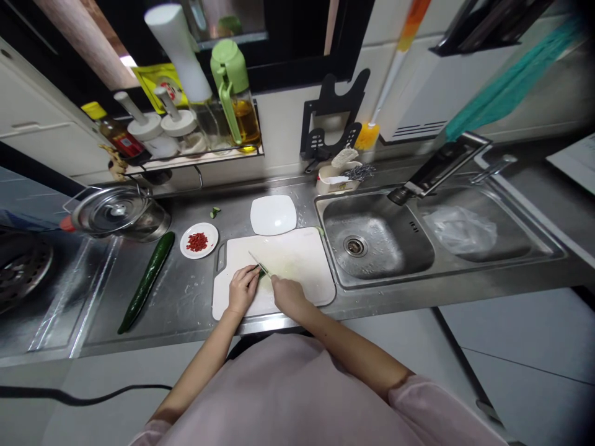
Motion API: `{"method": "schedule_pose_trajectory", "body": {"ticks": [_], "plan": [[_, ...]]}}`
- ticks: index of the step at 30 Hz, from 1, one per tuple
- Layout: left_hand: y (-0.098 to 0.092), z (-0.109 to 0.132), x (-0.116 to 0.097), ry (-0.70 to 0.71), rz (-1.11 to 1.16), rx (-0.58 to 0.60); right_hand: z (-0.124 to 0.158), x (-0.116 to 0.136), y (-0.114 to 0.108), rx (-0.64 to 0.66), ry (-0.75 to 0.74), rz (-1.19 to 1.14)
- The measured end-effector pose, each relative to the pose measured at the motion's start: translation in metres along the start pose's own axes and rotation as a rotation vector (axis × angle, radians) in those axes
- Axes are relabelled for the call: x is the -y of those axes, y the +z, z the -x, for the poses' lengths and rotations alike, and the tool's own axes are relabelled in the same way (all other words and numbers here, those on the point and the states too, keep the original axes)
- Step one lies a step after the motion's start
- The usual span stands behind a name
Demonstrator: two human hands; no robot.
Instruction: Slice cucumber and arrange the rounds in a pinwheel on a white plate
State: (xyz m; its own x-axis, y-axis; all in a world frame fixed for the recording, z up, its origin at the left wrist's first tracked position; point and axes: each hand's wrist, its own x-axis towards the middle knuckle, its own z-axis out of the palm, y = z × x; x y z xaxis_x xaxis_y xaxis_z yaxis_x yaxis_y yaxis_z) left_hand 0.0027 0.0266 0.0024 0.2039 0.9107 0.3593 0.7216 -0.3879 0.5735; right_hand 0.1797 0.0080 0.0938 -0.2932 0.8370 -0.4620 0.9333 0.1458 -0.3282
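Observation:
A white cutting board (307, 260) lies on the steel counter in front of me. My right hand (289, 296) is closed around the handle of a knife (258, 260), whose blade points up and to the left over the board. Beside the blade, my left hand (242, 288) is closed with its fingertips on a small dark-green piece of cucumber (263, 271), mostly hidden by fingers and knife. A whole cucumber (146, 283) rests to the left of the board. Just beyond the board sits a white square plate (273, 215).
A round plate of red bits (198, 241) and small green scraps (214, 212) are left of the square plate. A lidded steel pot (118, 214) stands farther left. On the right is a double sink (379, 241) with a black faucet (437, 170). Bottles fill the wall rack (199, 153).

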Motion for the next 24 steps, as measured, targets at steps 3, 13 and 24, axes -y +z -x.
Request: {"method": "schedule_pose_trajectory", "body": {"ticks": [3, 13, 24], "plan": [[-0.0003, -0.0009, 0.0003, 0.001, 0.003, 0.001, -0.0008, -0.0014, 0.0008, 0.014, 0.001, 0.001], [0.0, -0.0013, 0.0012, 0.017, 0.008, 0.004, -0.0049, -0.0025, -0.0011, 0.018, -0.001, -0.016], [0.0027, -0.0001, 0.0041, 0.016, 0.018, -0.009, -0.0089, -0.0047, -0.0014, -0.004, -0.015, 0.002]]}}
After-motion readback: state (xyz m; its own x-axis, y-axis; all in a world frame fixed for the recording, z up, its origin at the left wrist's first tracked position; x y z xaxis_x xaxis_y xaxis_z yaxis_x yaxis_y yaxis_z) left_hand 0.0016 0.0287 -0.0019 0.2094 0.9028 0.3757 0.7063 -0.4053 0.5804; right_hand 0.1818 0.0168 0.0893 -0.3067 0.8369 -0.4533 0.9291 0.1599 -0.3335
